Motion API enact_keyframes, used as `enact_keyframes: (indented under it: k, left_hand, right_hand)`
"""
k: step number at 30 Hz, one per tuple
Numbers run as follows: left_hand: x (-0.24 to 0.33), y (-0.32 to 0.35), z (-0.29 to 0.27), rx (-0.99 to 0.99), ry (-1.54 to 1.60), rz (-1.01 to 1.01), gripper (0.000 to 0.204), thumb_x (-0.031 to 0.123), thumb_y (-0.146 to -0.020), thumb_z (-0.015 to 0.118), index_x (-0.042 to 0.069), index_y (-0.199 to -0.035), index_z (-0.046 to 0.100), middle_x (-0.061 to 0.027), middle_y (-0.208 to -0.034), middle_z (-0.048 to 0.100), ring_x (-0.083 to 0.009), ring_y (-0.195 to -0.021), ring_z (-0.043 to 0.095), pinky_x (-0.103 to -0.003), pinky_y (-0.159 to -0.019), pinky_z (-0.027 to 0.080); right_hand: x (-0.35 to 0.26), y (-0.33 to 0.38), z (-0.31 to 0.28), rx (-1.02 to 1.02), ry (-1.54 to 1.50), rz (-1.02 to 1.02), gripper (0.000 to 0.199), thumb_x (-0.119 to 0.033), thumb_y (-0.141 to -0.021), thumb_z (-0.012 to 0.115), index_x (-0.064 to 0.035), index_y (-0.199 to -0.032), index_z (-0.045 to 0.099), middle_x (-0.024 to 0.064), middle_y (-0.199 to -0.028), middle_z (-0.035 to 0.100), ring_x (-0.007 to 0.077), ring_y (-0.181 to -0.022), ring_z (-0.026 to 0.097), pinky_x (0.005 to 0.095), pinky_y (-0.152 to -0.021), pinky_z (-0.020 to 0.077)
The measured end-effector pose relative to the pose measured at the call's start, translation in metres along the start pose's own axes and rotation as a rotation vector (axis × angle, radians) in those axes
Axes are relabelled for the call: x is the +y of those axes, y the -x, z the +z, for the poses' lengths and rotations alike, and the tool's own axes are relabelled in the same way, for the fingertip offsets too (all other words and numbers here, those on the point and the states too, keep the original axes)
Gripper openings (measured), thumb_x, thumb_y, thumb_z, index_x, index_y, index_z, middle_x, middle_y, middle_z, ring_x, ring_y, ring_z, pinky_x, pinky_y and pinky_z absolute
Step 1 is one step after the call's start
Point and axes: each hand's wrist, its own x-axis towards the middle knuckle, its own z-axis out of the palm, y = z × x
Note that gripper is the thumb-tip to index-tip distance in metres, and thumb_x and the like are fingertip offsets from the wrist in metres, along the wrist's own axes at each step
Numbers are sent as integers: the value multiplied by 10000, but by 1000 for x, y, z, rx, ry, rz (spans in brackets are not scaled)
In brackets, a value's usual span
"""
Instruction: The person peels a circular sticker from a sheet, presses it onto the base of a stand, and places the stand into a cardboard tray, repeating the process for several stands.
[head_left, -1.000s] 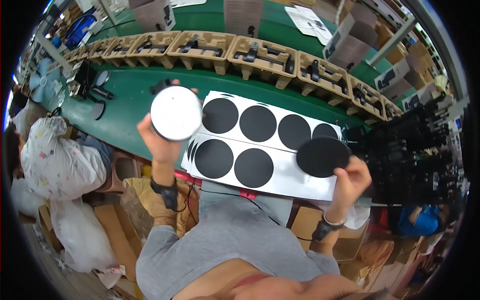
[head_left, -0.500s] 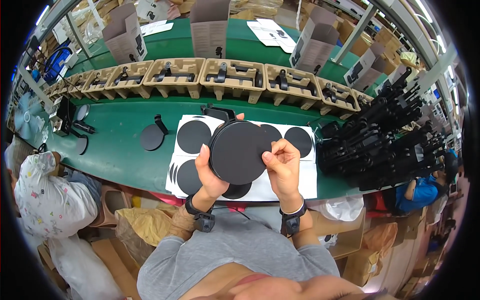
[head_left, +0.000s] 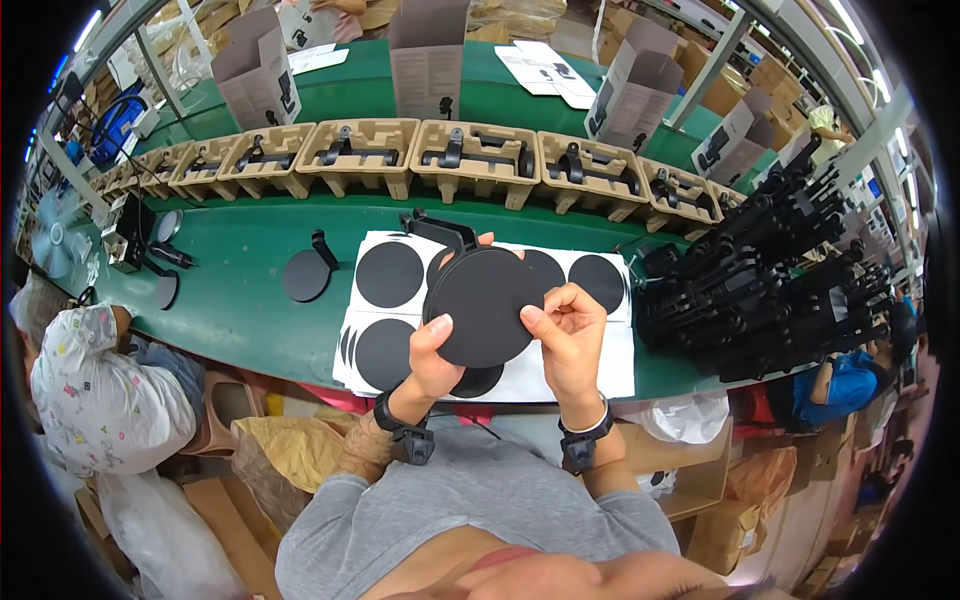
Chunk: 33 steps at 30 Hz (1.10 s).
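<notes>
Here, a black disc (head_left: 487,310) with a bracket (head_left: 445,232) is held above white sheets (head_left: 610,365), blocking some of their black circles (head_left: 390,275). The left hand (head_left: 435,370) grips its left edge; the right hand (head_left: 572,345) pinches its right. A second disc (head_left: 306,275) lies leftward, black stands (head_left: 750,270) crowd the right, and behind, brown trays (head_left: 475,186) hold black parts (head_left: 454,150).

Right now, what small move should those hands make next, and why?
Probably press the black disc flat along its right edge: it seems to cover the round face of the black bracket that the left hand holds, and the right hand has its thumb on that edge.
</notes>
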Motion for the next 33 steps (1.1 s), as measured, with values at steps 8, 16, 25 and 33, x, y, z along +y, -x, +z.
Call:
enact_keyframes:
  k: [8, 16, 25, 33]
  left_hand:
    - [0, 1, 0, 35, -27, 29, 912, 479, -705, 507, 32, -1461, 261, -229, -1347, 452, -342, -1244, 491, -447, -1031, 422]
    - [-9, -2, -26, -29, 137, 32, 880, 552, -836, 396, 2, -1494, 200, -182, -1384, 452, -299, -1245, 507, -406, -1068, 391]
    - [-5, 1, -39, 167, -15, 114, 827, 586, -926, 460, 54, -1507, 208, -135, -1314, 479, -282, -1238, 495, -401, -1045, 412]
    - [-1, 14, -52, 348, -45, 1, 819, 2, -794, 733, 94, -1460, 265, -130, -1367, 417, -246, -1244, 477, -352, -994, 447]
  right_hand:
    - [-3, -6, 3, 23, 74, 32, 161, 7, -833, 726, -10, -809, 567, 64, -729, 660, 93, -648, 639, 202, -573, 507]
    - [-9, -41, -11, -36, 1102, -37, 442, -242, -659, 898, -8, -572, 533, 35, -460, 516, 87, -421, 480, 251, -427, 416]
    - [-5, -28, 25, -420, 931, -681, 736, -293, -509, 905, -2, -1129, 636, 120, -1033, 666, 310, -950, 625, 389, -842, 508]
    - [6, -54, 33, -409, 1004, -470, 346, 25, -775, 713, 7, -1118, 671, 156, -972, 711, 213, -751, 704, 292, -648, 561]
